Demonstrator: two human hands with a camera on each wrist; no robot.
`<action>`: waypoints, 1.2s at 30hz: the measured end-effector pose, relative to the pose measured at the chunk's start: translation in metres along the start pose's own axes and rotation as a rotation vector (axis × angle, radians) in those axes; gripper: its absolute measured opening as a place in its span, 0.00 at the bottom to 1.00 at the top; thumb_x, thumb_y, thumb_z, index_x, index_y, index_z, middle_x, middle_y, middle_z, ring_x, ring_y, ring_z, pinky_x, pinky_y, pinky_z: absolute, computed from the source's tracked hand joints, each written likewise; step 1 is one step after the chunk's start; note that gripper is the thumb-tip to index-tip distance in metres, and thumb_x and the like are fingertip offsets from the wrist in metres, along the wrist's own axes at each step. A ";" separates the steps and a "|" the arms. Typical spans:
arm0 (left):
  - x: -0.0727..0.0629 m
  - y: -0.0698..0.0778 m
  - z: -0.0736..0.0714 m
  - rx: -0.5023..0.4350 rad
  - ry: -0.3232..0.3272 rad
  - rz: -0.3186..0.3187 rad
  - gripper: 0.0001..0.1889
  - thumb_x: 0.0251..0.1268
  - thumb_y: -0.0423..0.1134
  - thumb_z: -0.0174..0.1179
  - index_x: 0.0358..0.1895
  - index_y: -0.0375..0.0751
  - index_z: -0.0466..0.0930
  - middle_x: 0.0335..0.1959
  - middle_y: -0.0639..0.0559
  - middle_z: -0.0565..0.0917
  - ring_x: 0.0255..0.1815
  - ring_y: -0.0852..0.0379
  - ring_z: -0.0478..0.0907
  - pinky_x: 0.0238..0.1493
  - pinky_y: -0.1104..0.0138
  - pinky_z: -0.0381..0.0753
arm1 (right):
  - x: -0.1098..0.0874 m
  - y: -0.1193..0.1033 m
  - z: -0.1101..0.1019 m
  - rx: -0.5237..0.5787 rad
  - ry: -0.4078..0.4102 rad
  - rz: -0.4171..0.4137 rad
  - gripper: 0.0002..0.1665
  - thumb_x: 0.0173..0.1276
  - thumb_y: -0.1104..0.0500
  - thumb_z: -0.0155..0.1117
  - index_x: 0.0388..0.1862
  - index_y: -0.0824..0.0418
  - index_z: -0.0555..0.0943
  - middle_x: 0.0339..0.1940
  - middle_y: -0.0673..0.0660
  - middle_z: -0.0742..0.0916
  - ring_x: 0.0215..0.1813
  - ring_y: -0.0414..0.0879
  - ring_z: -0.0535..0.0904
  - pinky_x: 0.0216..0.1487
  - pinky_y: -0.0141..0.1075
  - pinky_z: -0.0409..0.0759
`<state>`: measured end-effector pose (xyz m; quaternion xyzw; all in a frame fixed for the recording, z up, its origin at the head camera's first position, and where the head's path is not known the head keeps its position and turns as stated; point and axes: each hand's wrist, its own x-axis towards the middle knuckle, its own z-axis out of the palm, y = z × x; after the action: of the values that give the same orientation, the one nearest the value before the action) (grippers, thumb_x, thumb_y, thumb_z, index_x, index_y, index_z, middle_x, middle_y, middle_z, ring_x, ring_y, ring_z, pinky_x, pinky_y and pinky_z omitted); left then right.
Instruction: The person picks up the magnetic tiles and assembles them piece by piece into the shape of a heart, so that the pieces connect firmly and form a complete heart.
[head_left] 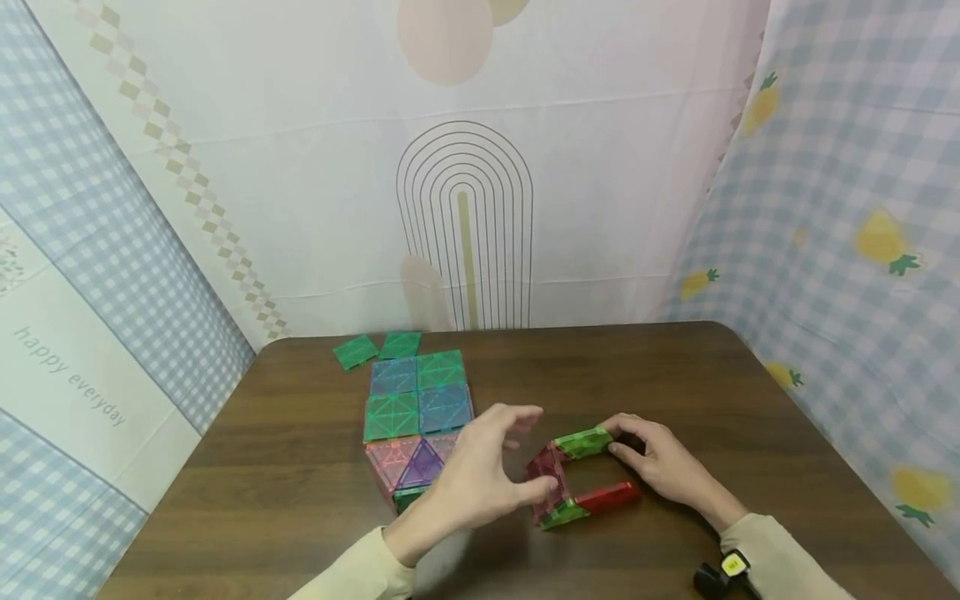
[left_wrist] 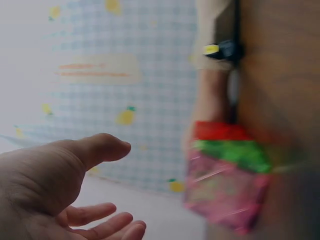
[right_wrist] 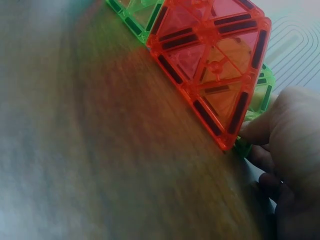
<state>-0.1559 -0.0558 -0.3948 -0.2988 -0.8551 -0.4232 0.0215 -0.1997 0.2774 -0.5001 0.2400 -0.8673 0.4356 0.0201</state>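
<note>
Translucent magnetic tiles stand on edge as a U-shaped wall. A pink tile (head_left: 551, 477) closes its left end, a green tile (head_left: 581, 442) forms the far side, and a small green piece (head_left: 564, 514) joins a red tile (head_left: 609, 497) on the near side. My right hand (head_left: 663, 462) pinches the right end of the far green tile; in the right wrist view the red tile (right_wrist: 210, 65) partly hides that green one. Fingers spread, my left hand (head_left: 480, 467) hovers just left of the pink tile, holding nothing. The left wrist view blurs the tiles.
Left of the U stands a block of magnetic tiles (head_left: 393, 415), green and blue on top, with a purple triangle (head_left: 422, 468) in front. Two loose green tiles (head_left: 356, 352) lie behind it by the table's back edge. Cloth hangs around the brown table (head_left: 600, 371).
</note>
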 end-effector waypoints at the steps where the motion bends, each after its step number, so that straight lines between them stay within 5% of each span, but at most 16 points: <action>1: 0.001 0.002 -0.006 -0.008 0.027 0.015 0.41 0.58 0.46 0.86 0.75 0.44 0.79 0.62 0.51 0.86 0.58 0.52 0.86 0.60 0.58 0.89 | 0.000 0.000 0.000 -0.001 -0.002 0.003 0.14 0.85 0.61 0.67 0.60 0.42 0.87 0.55 0.42 0.90 0.55 0.41 0.87 0.55 0.37 0.86; 6: 0.006 0.005 -0.047 0.032 0.168 0.062 0.42 0.56 0.46 0.87 0.75 0.46 0.80 0.65 0.51 0.86 0.61 0.52 0.85 0.61 0.52 0.88 | -0.001 -0.001 -0.001 -0.008 0.001 0.016 0.15 0.84 0.61 0.68 0.61 0.43 0.87 0.56 0.43 0.90 0.56 0.40 0.87 0.55 0.37 0.85; 10: 0.012 -0.010 -0.087 0.077 0.283 0.050 0.40 0.60 0.47 0.85 0.75 0.45 0.81 0.67 0.49 0.87 0.63 0.50 0.85 0.63 0.49 0.86 | -0.002 -0.001 0.000 -0.005 0.003 0.027 0.14 0.84 0.61 0.68 0.60 0.43 0.88 0.56 0.43 0.90 0.56 0.41 0.87 0.56 0.37 0.86; 15: 0.015 -0.051 -0.138 0.112 0.437 -0.030 0.33 0.68 0.47 0.80 0.74 0.45 0.82 0.68 0.47 0.87 0.65 0.46 0.85 0.68 0.46 0.84 | -0.002 -0.001 0.000 -0.001 -0.005 0.045 0.14 0.85 0.60 0.68 0.60 0.42 0.88 0.56 0.43 0.90 0.56 0.41 0.87 0.55 0.38 0.86; 19: 0.013 -0.099 -0.169 0.093 0.521 -0.100 0.30 0.74 0.48 0.76 0.74 0.44 0.82 0.70 0.44 0.86 0.66 0.41 0.86 0.70 0.44 0.83 | -0.001 -0.002 -0.001 -0.002 -0.006 0.049 0.15 0.84 0.60 0.68 0.61 0.43 0.88 0.56 0.43 0.90 0.56 0.41 0.87 0.54 0.38 0.86; 23: 0.005 -0.153 -0.185 0.092 0.504 -0.209 0.31 0.80 0.53 0.70 0.78 0.43 0.78 0.75 0.41 0.83 0.72 0.36 0.81 0.74 0.41 0.79 | 0.000 -0.002 -0.002 -0.013 -0.001 0.041 0.16 0.83 0.62 0.69 0.61 0.44 0.88 0.56 0.43 0.90 0.55 0.40 0.87 0.54 0.38 0.87; 29: -0.010 -0.224 -0.183 0.123 0.408 -0.342 0.36 0.83 0.56 0.66 0.84 0.41 0.70 0.83 0.36 0.72 0.78 0.29 0.72 0.76 0.35 0.74 | -0.001 -0.004 -0.002 -0.013 0.004 0.041 0.15 0.83 0.63 0.68 0.61 0.45 0.88 0.55 0.45 0.91 0.54 0.40 0.87 0.53 0.38 0.86; 36: -0.018 -0.267 -0.177 0.185 0.276 -0.350 0.39 0.83 0.52 0.67 0.86 0.36 0.65 0.84 0.28 0.66 0.80 0.24 0.68 0.77 0.31 0.70 | 0.000 -0.002 -0.001 -0.021 0.003 0.044 0.16 0.83 0.62 0.69 0.61 0.44 0.88 0.56 0.43 0.90 0.56 0.40 0.87 0.56 0.38 0.86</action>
<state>-0.3206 -0.3186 -0.4761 -0.0820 -0.9179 -0.3772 0.0917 -0.1989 0.2772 -0.4977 0.2198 -0.8768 0.4274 0.0145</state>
